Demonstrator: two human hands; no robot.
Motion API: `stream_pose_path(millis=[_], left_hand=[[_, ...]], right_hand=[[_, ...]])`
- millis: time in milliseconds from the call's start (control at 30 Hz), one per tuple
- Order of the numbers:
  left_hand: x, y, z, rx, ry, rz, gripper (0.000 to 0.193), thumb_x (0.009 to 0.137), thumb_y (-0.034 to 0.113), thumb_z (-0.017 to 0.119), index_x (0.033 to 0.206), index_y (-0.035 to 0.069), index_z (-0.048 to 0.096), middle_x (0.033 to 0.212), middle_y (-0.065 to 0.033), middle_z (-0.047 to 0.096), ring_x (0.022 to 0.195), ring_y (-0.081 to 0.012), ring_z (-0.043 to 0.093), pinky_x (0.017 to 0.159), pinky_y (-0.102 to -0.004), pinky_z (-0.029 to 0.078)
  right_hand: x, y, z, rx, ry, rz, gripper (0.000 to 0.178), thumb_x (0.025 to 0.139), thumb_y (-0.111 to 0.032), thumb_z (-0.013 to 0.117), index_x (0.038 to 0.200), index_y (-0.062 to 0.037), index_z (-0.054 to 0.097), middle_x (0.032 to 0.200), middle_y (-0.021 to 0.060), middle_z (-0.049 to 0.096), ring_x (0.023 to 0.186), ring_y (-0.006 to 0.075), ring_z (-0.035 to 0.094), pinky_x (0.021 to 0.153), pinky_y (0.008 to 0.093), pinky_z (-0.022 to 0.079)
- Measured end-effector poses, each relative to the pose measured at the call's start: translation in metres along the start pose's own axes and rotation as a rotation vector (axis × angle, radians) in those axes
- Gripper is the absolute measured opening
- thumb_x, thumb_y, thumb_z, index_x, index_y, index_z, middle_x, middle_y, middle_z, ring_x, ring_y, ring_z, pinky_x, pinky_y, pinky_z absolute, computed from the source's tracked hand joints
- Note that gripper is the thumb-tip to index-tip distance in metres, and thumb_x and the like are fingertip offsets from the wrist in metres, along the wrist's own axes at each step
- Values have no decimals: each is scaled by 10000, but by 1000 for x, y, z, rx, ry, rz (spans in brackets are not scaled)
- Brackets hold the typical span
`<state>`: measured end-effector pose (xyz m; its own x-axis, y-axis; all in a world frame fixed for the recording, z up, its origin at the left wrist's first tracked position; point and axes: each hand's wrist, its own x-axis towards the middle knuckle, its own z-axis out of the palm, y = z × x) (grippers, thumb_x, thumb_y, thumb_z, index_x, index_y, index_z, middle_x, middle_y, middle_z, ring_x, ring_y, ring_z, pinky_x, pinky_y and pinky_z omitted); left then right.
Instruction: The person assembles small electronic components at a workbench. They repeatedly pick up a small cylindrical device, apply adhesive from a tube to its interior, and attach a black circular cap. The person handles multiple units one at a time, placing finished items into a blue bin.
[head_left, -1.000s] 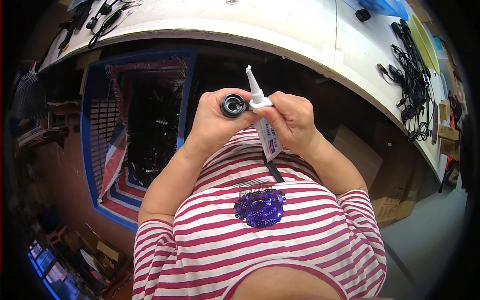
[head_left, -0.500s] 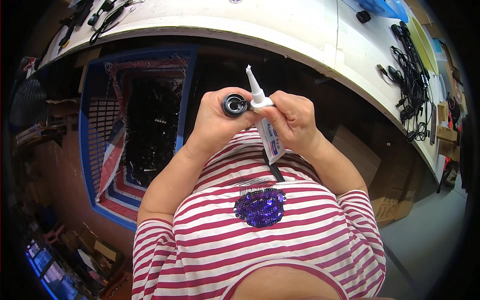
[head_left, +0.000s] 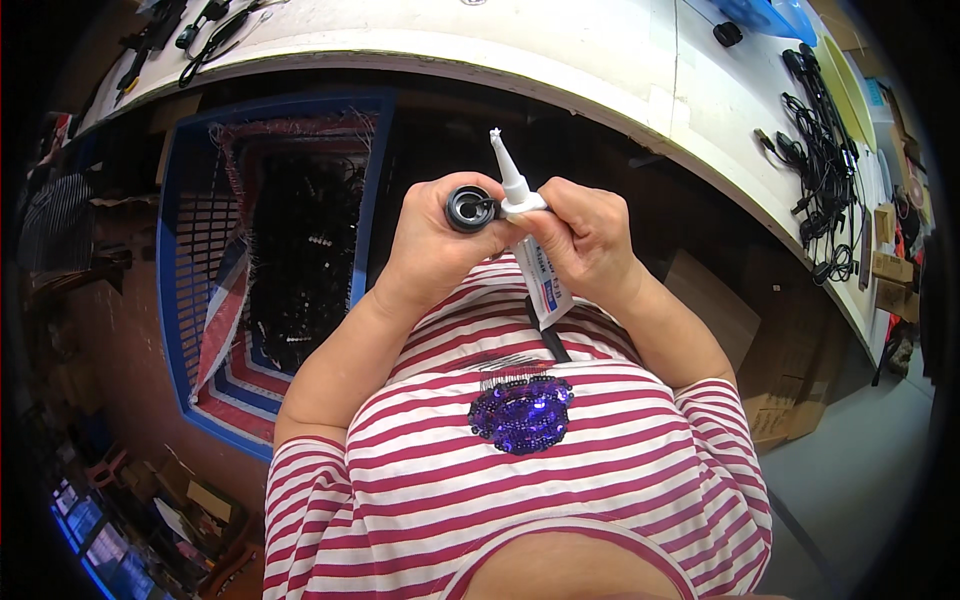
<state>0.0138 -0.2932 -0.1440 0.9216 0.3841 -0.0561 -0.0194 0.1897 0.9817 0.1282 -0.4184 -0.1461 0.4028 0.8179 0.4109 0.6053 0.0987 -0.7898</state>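
Observation:
In front of my chest my left hand (head_left: 425, 245) is closed round a black cylindrical part (head_left: 459, 218), whose round hollow end faces up. My right hand (head_left: 592, 240) pinches a white glue tube (head_left: 541, 284) just under its shoulder. The tube's long tapered nozzle (head_left: 513, 180) points upward, with a ragged bit of white at the tip. Both hands meet at the tube's white collar, and the left fingertips seem to touch it. Below the hands a black rod (head_left: 553, 345) shows against the striped shirt; what it joins is hidden.
A blue plastic crate (head_left: 170, 300) with a striped liner holds a dark heap on my left. Beyond my hands curves a white workbench (head_left: 560, 50). Black cables (head_left: 825, 190) lie at its right, more cables (head_left: 215, 50) at its far left. Cardboard (head_left: 790, 400) stands under the bench, right.

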Motion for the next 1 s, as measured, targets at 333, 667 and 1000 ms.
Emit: stream_pose_path(millis=[333, 667, 1000], left_hand=[[1, 1, -2, 14, -3, -9, 116, 741, 35, 691, 810, -15, 614, 721, -61, 641, 678, -91, 618, 598, -199, 500], [9, 6, -4, 199, -14, 153, 408, 751, 158, 701, 1043, 38, 443, 846, -24, 488, 759, -71, 498, 652, -197, 425], [18, -2, -18, -20, -65, 127, 507, 805, 488, 596, 1001, 27, 521, 848, -15, 489, 684, -54, 404, 592, -180, 327]], right_hand=[[2, -2, -1, -5, -19, 28, 261, 815, -123, 631, 633, -27, 470, 507, 67, 411, 404, 138, 400, 379, 259, 313], [17, -9, -28, 231, -10, 233, 196, 848, -121, 578, 698, 4, 563, 574, -3, 470, 520, 45, 400, 457, 209, 316], [12, -7, -49, 1319, -76, 614, 253, 911, -242, 511, 857, -3, 576, 571, -8, 488, 448, 55, 357, 439, 211, 276]])
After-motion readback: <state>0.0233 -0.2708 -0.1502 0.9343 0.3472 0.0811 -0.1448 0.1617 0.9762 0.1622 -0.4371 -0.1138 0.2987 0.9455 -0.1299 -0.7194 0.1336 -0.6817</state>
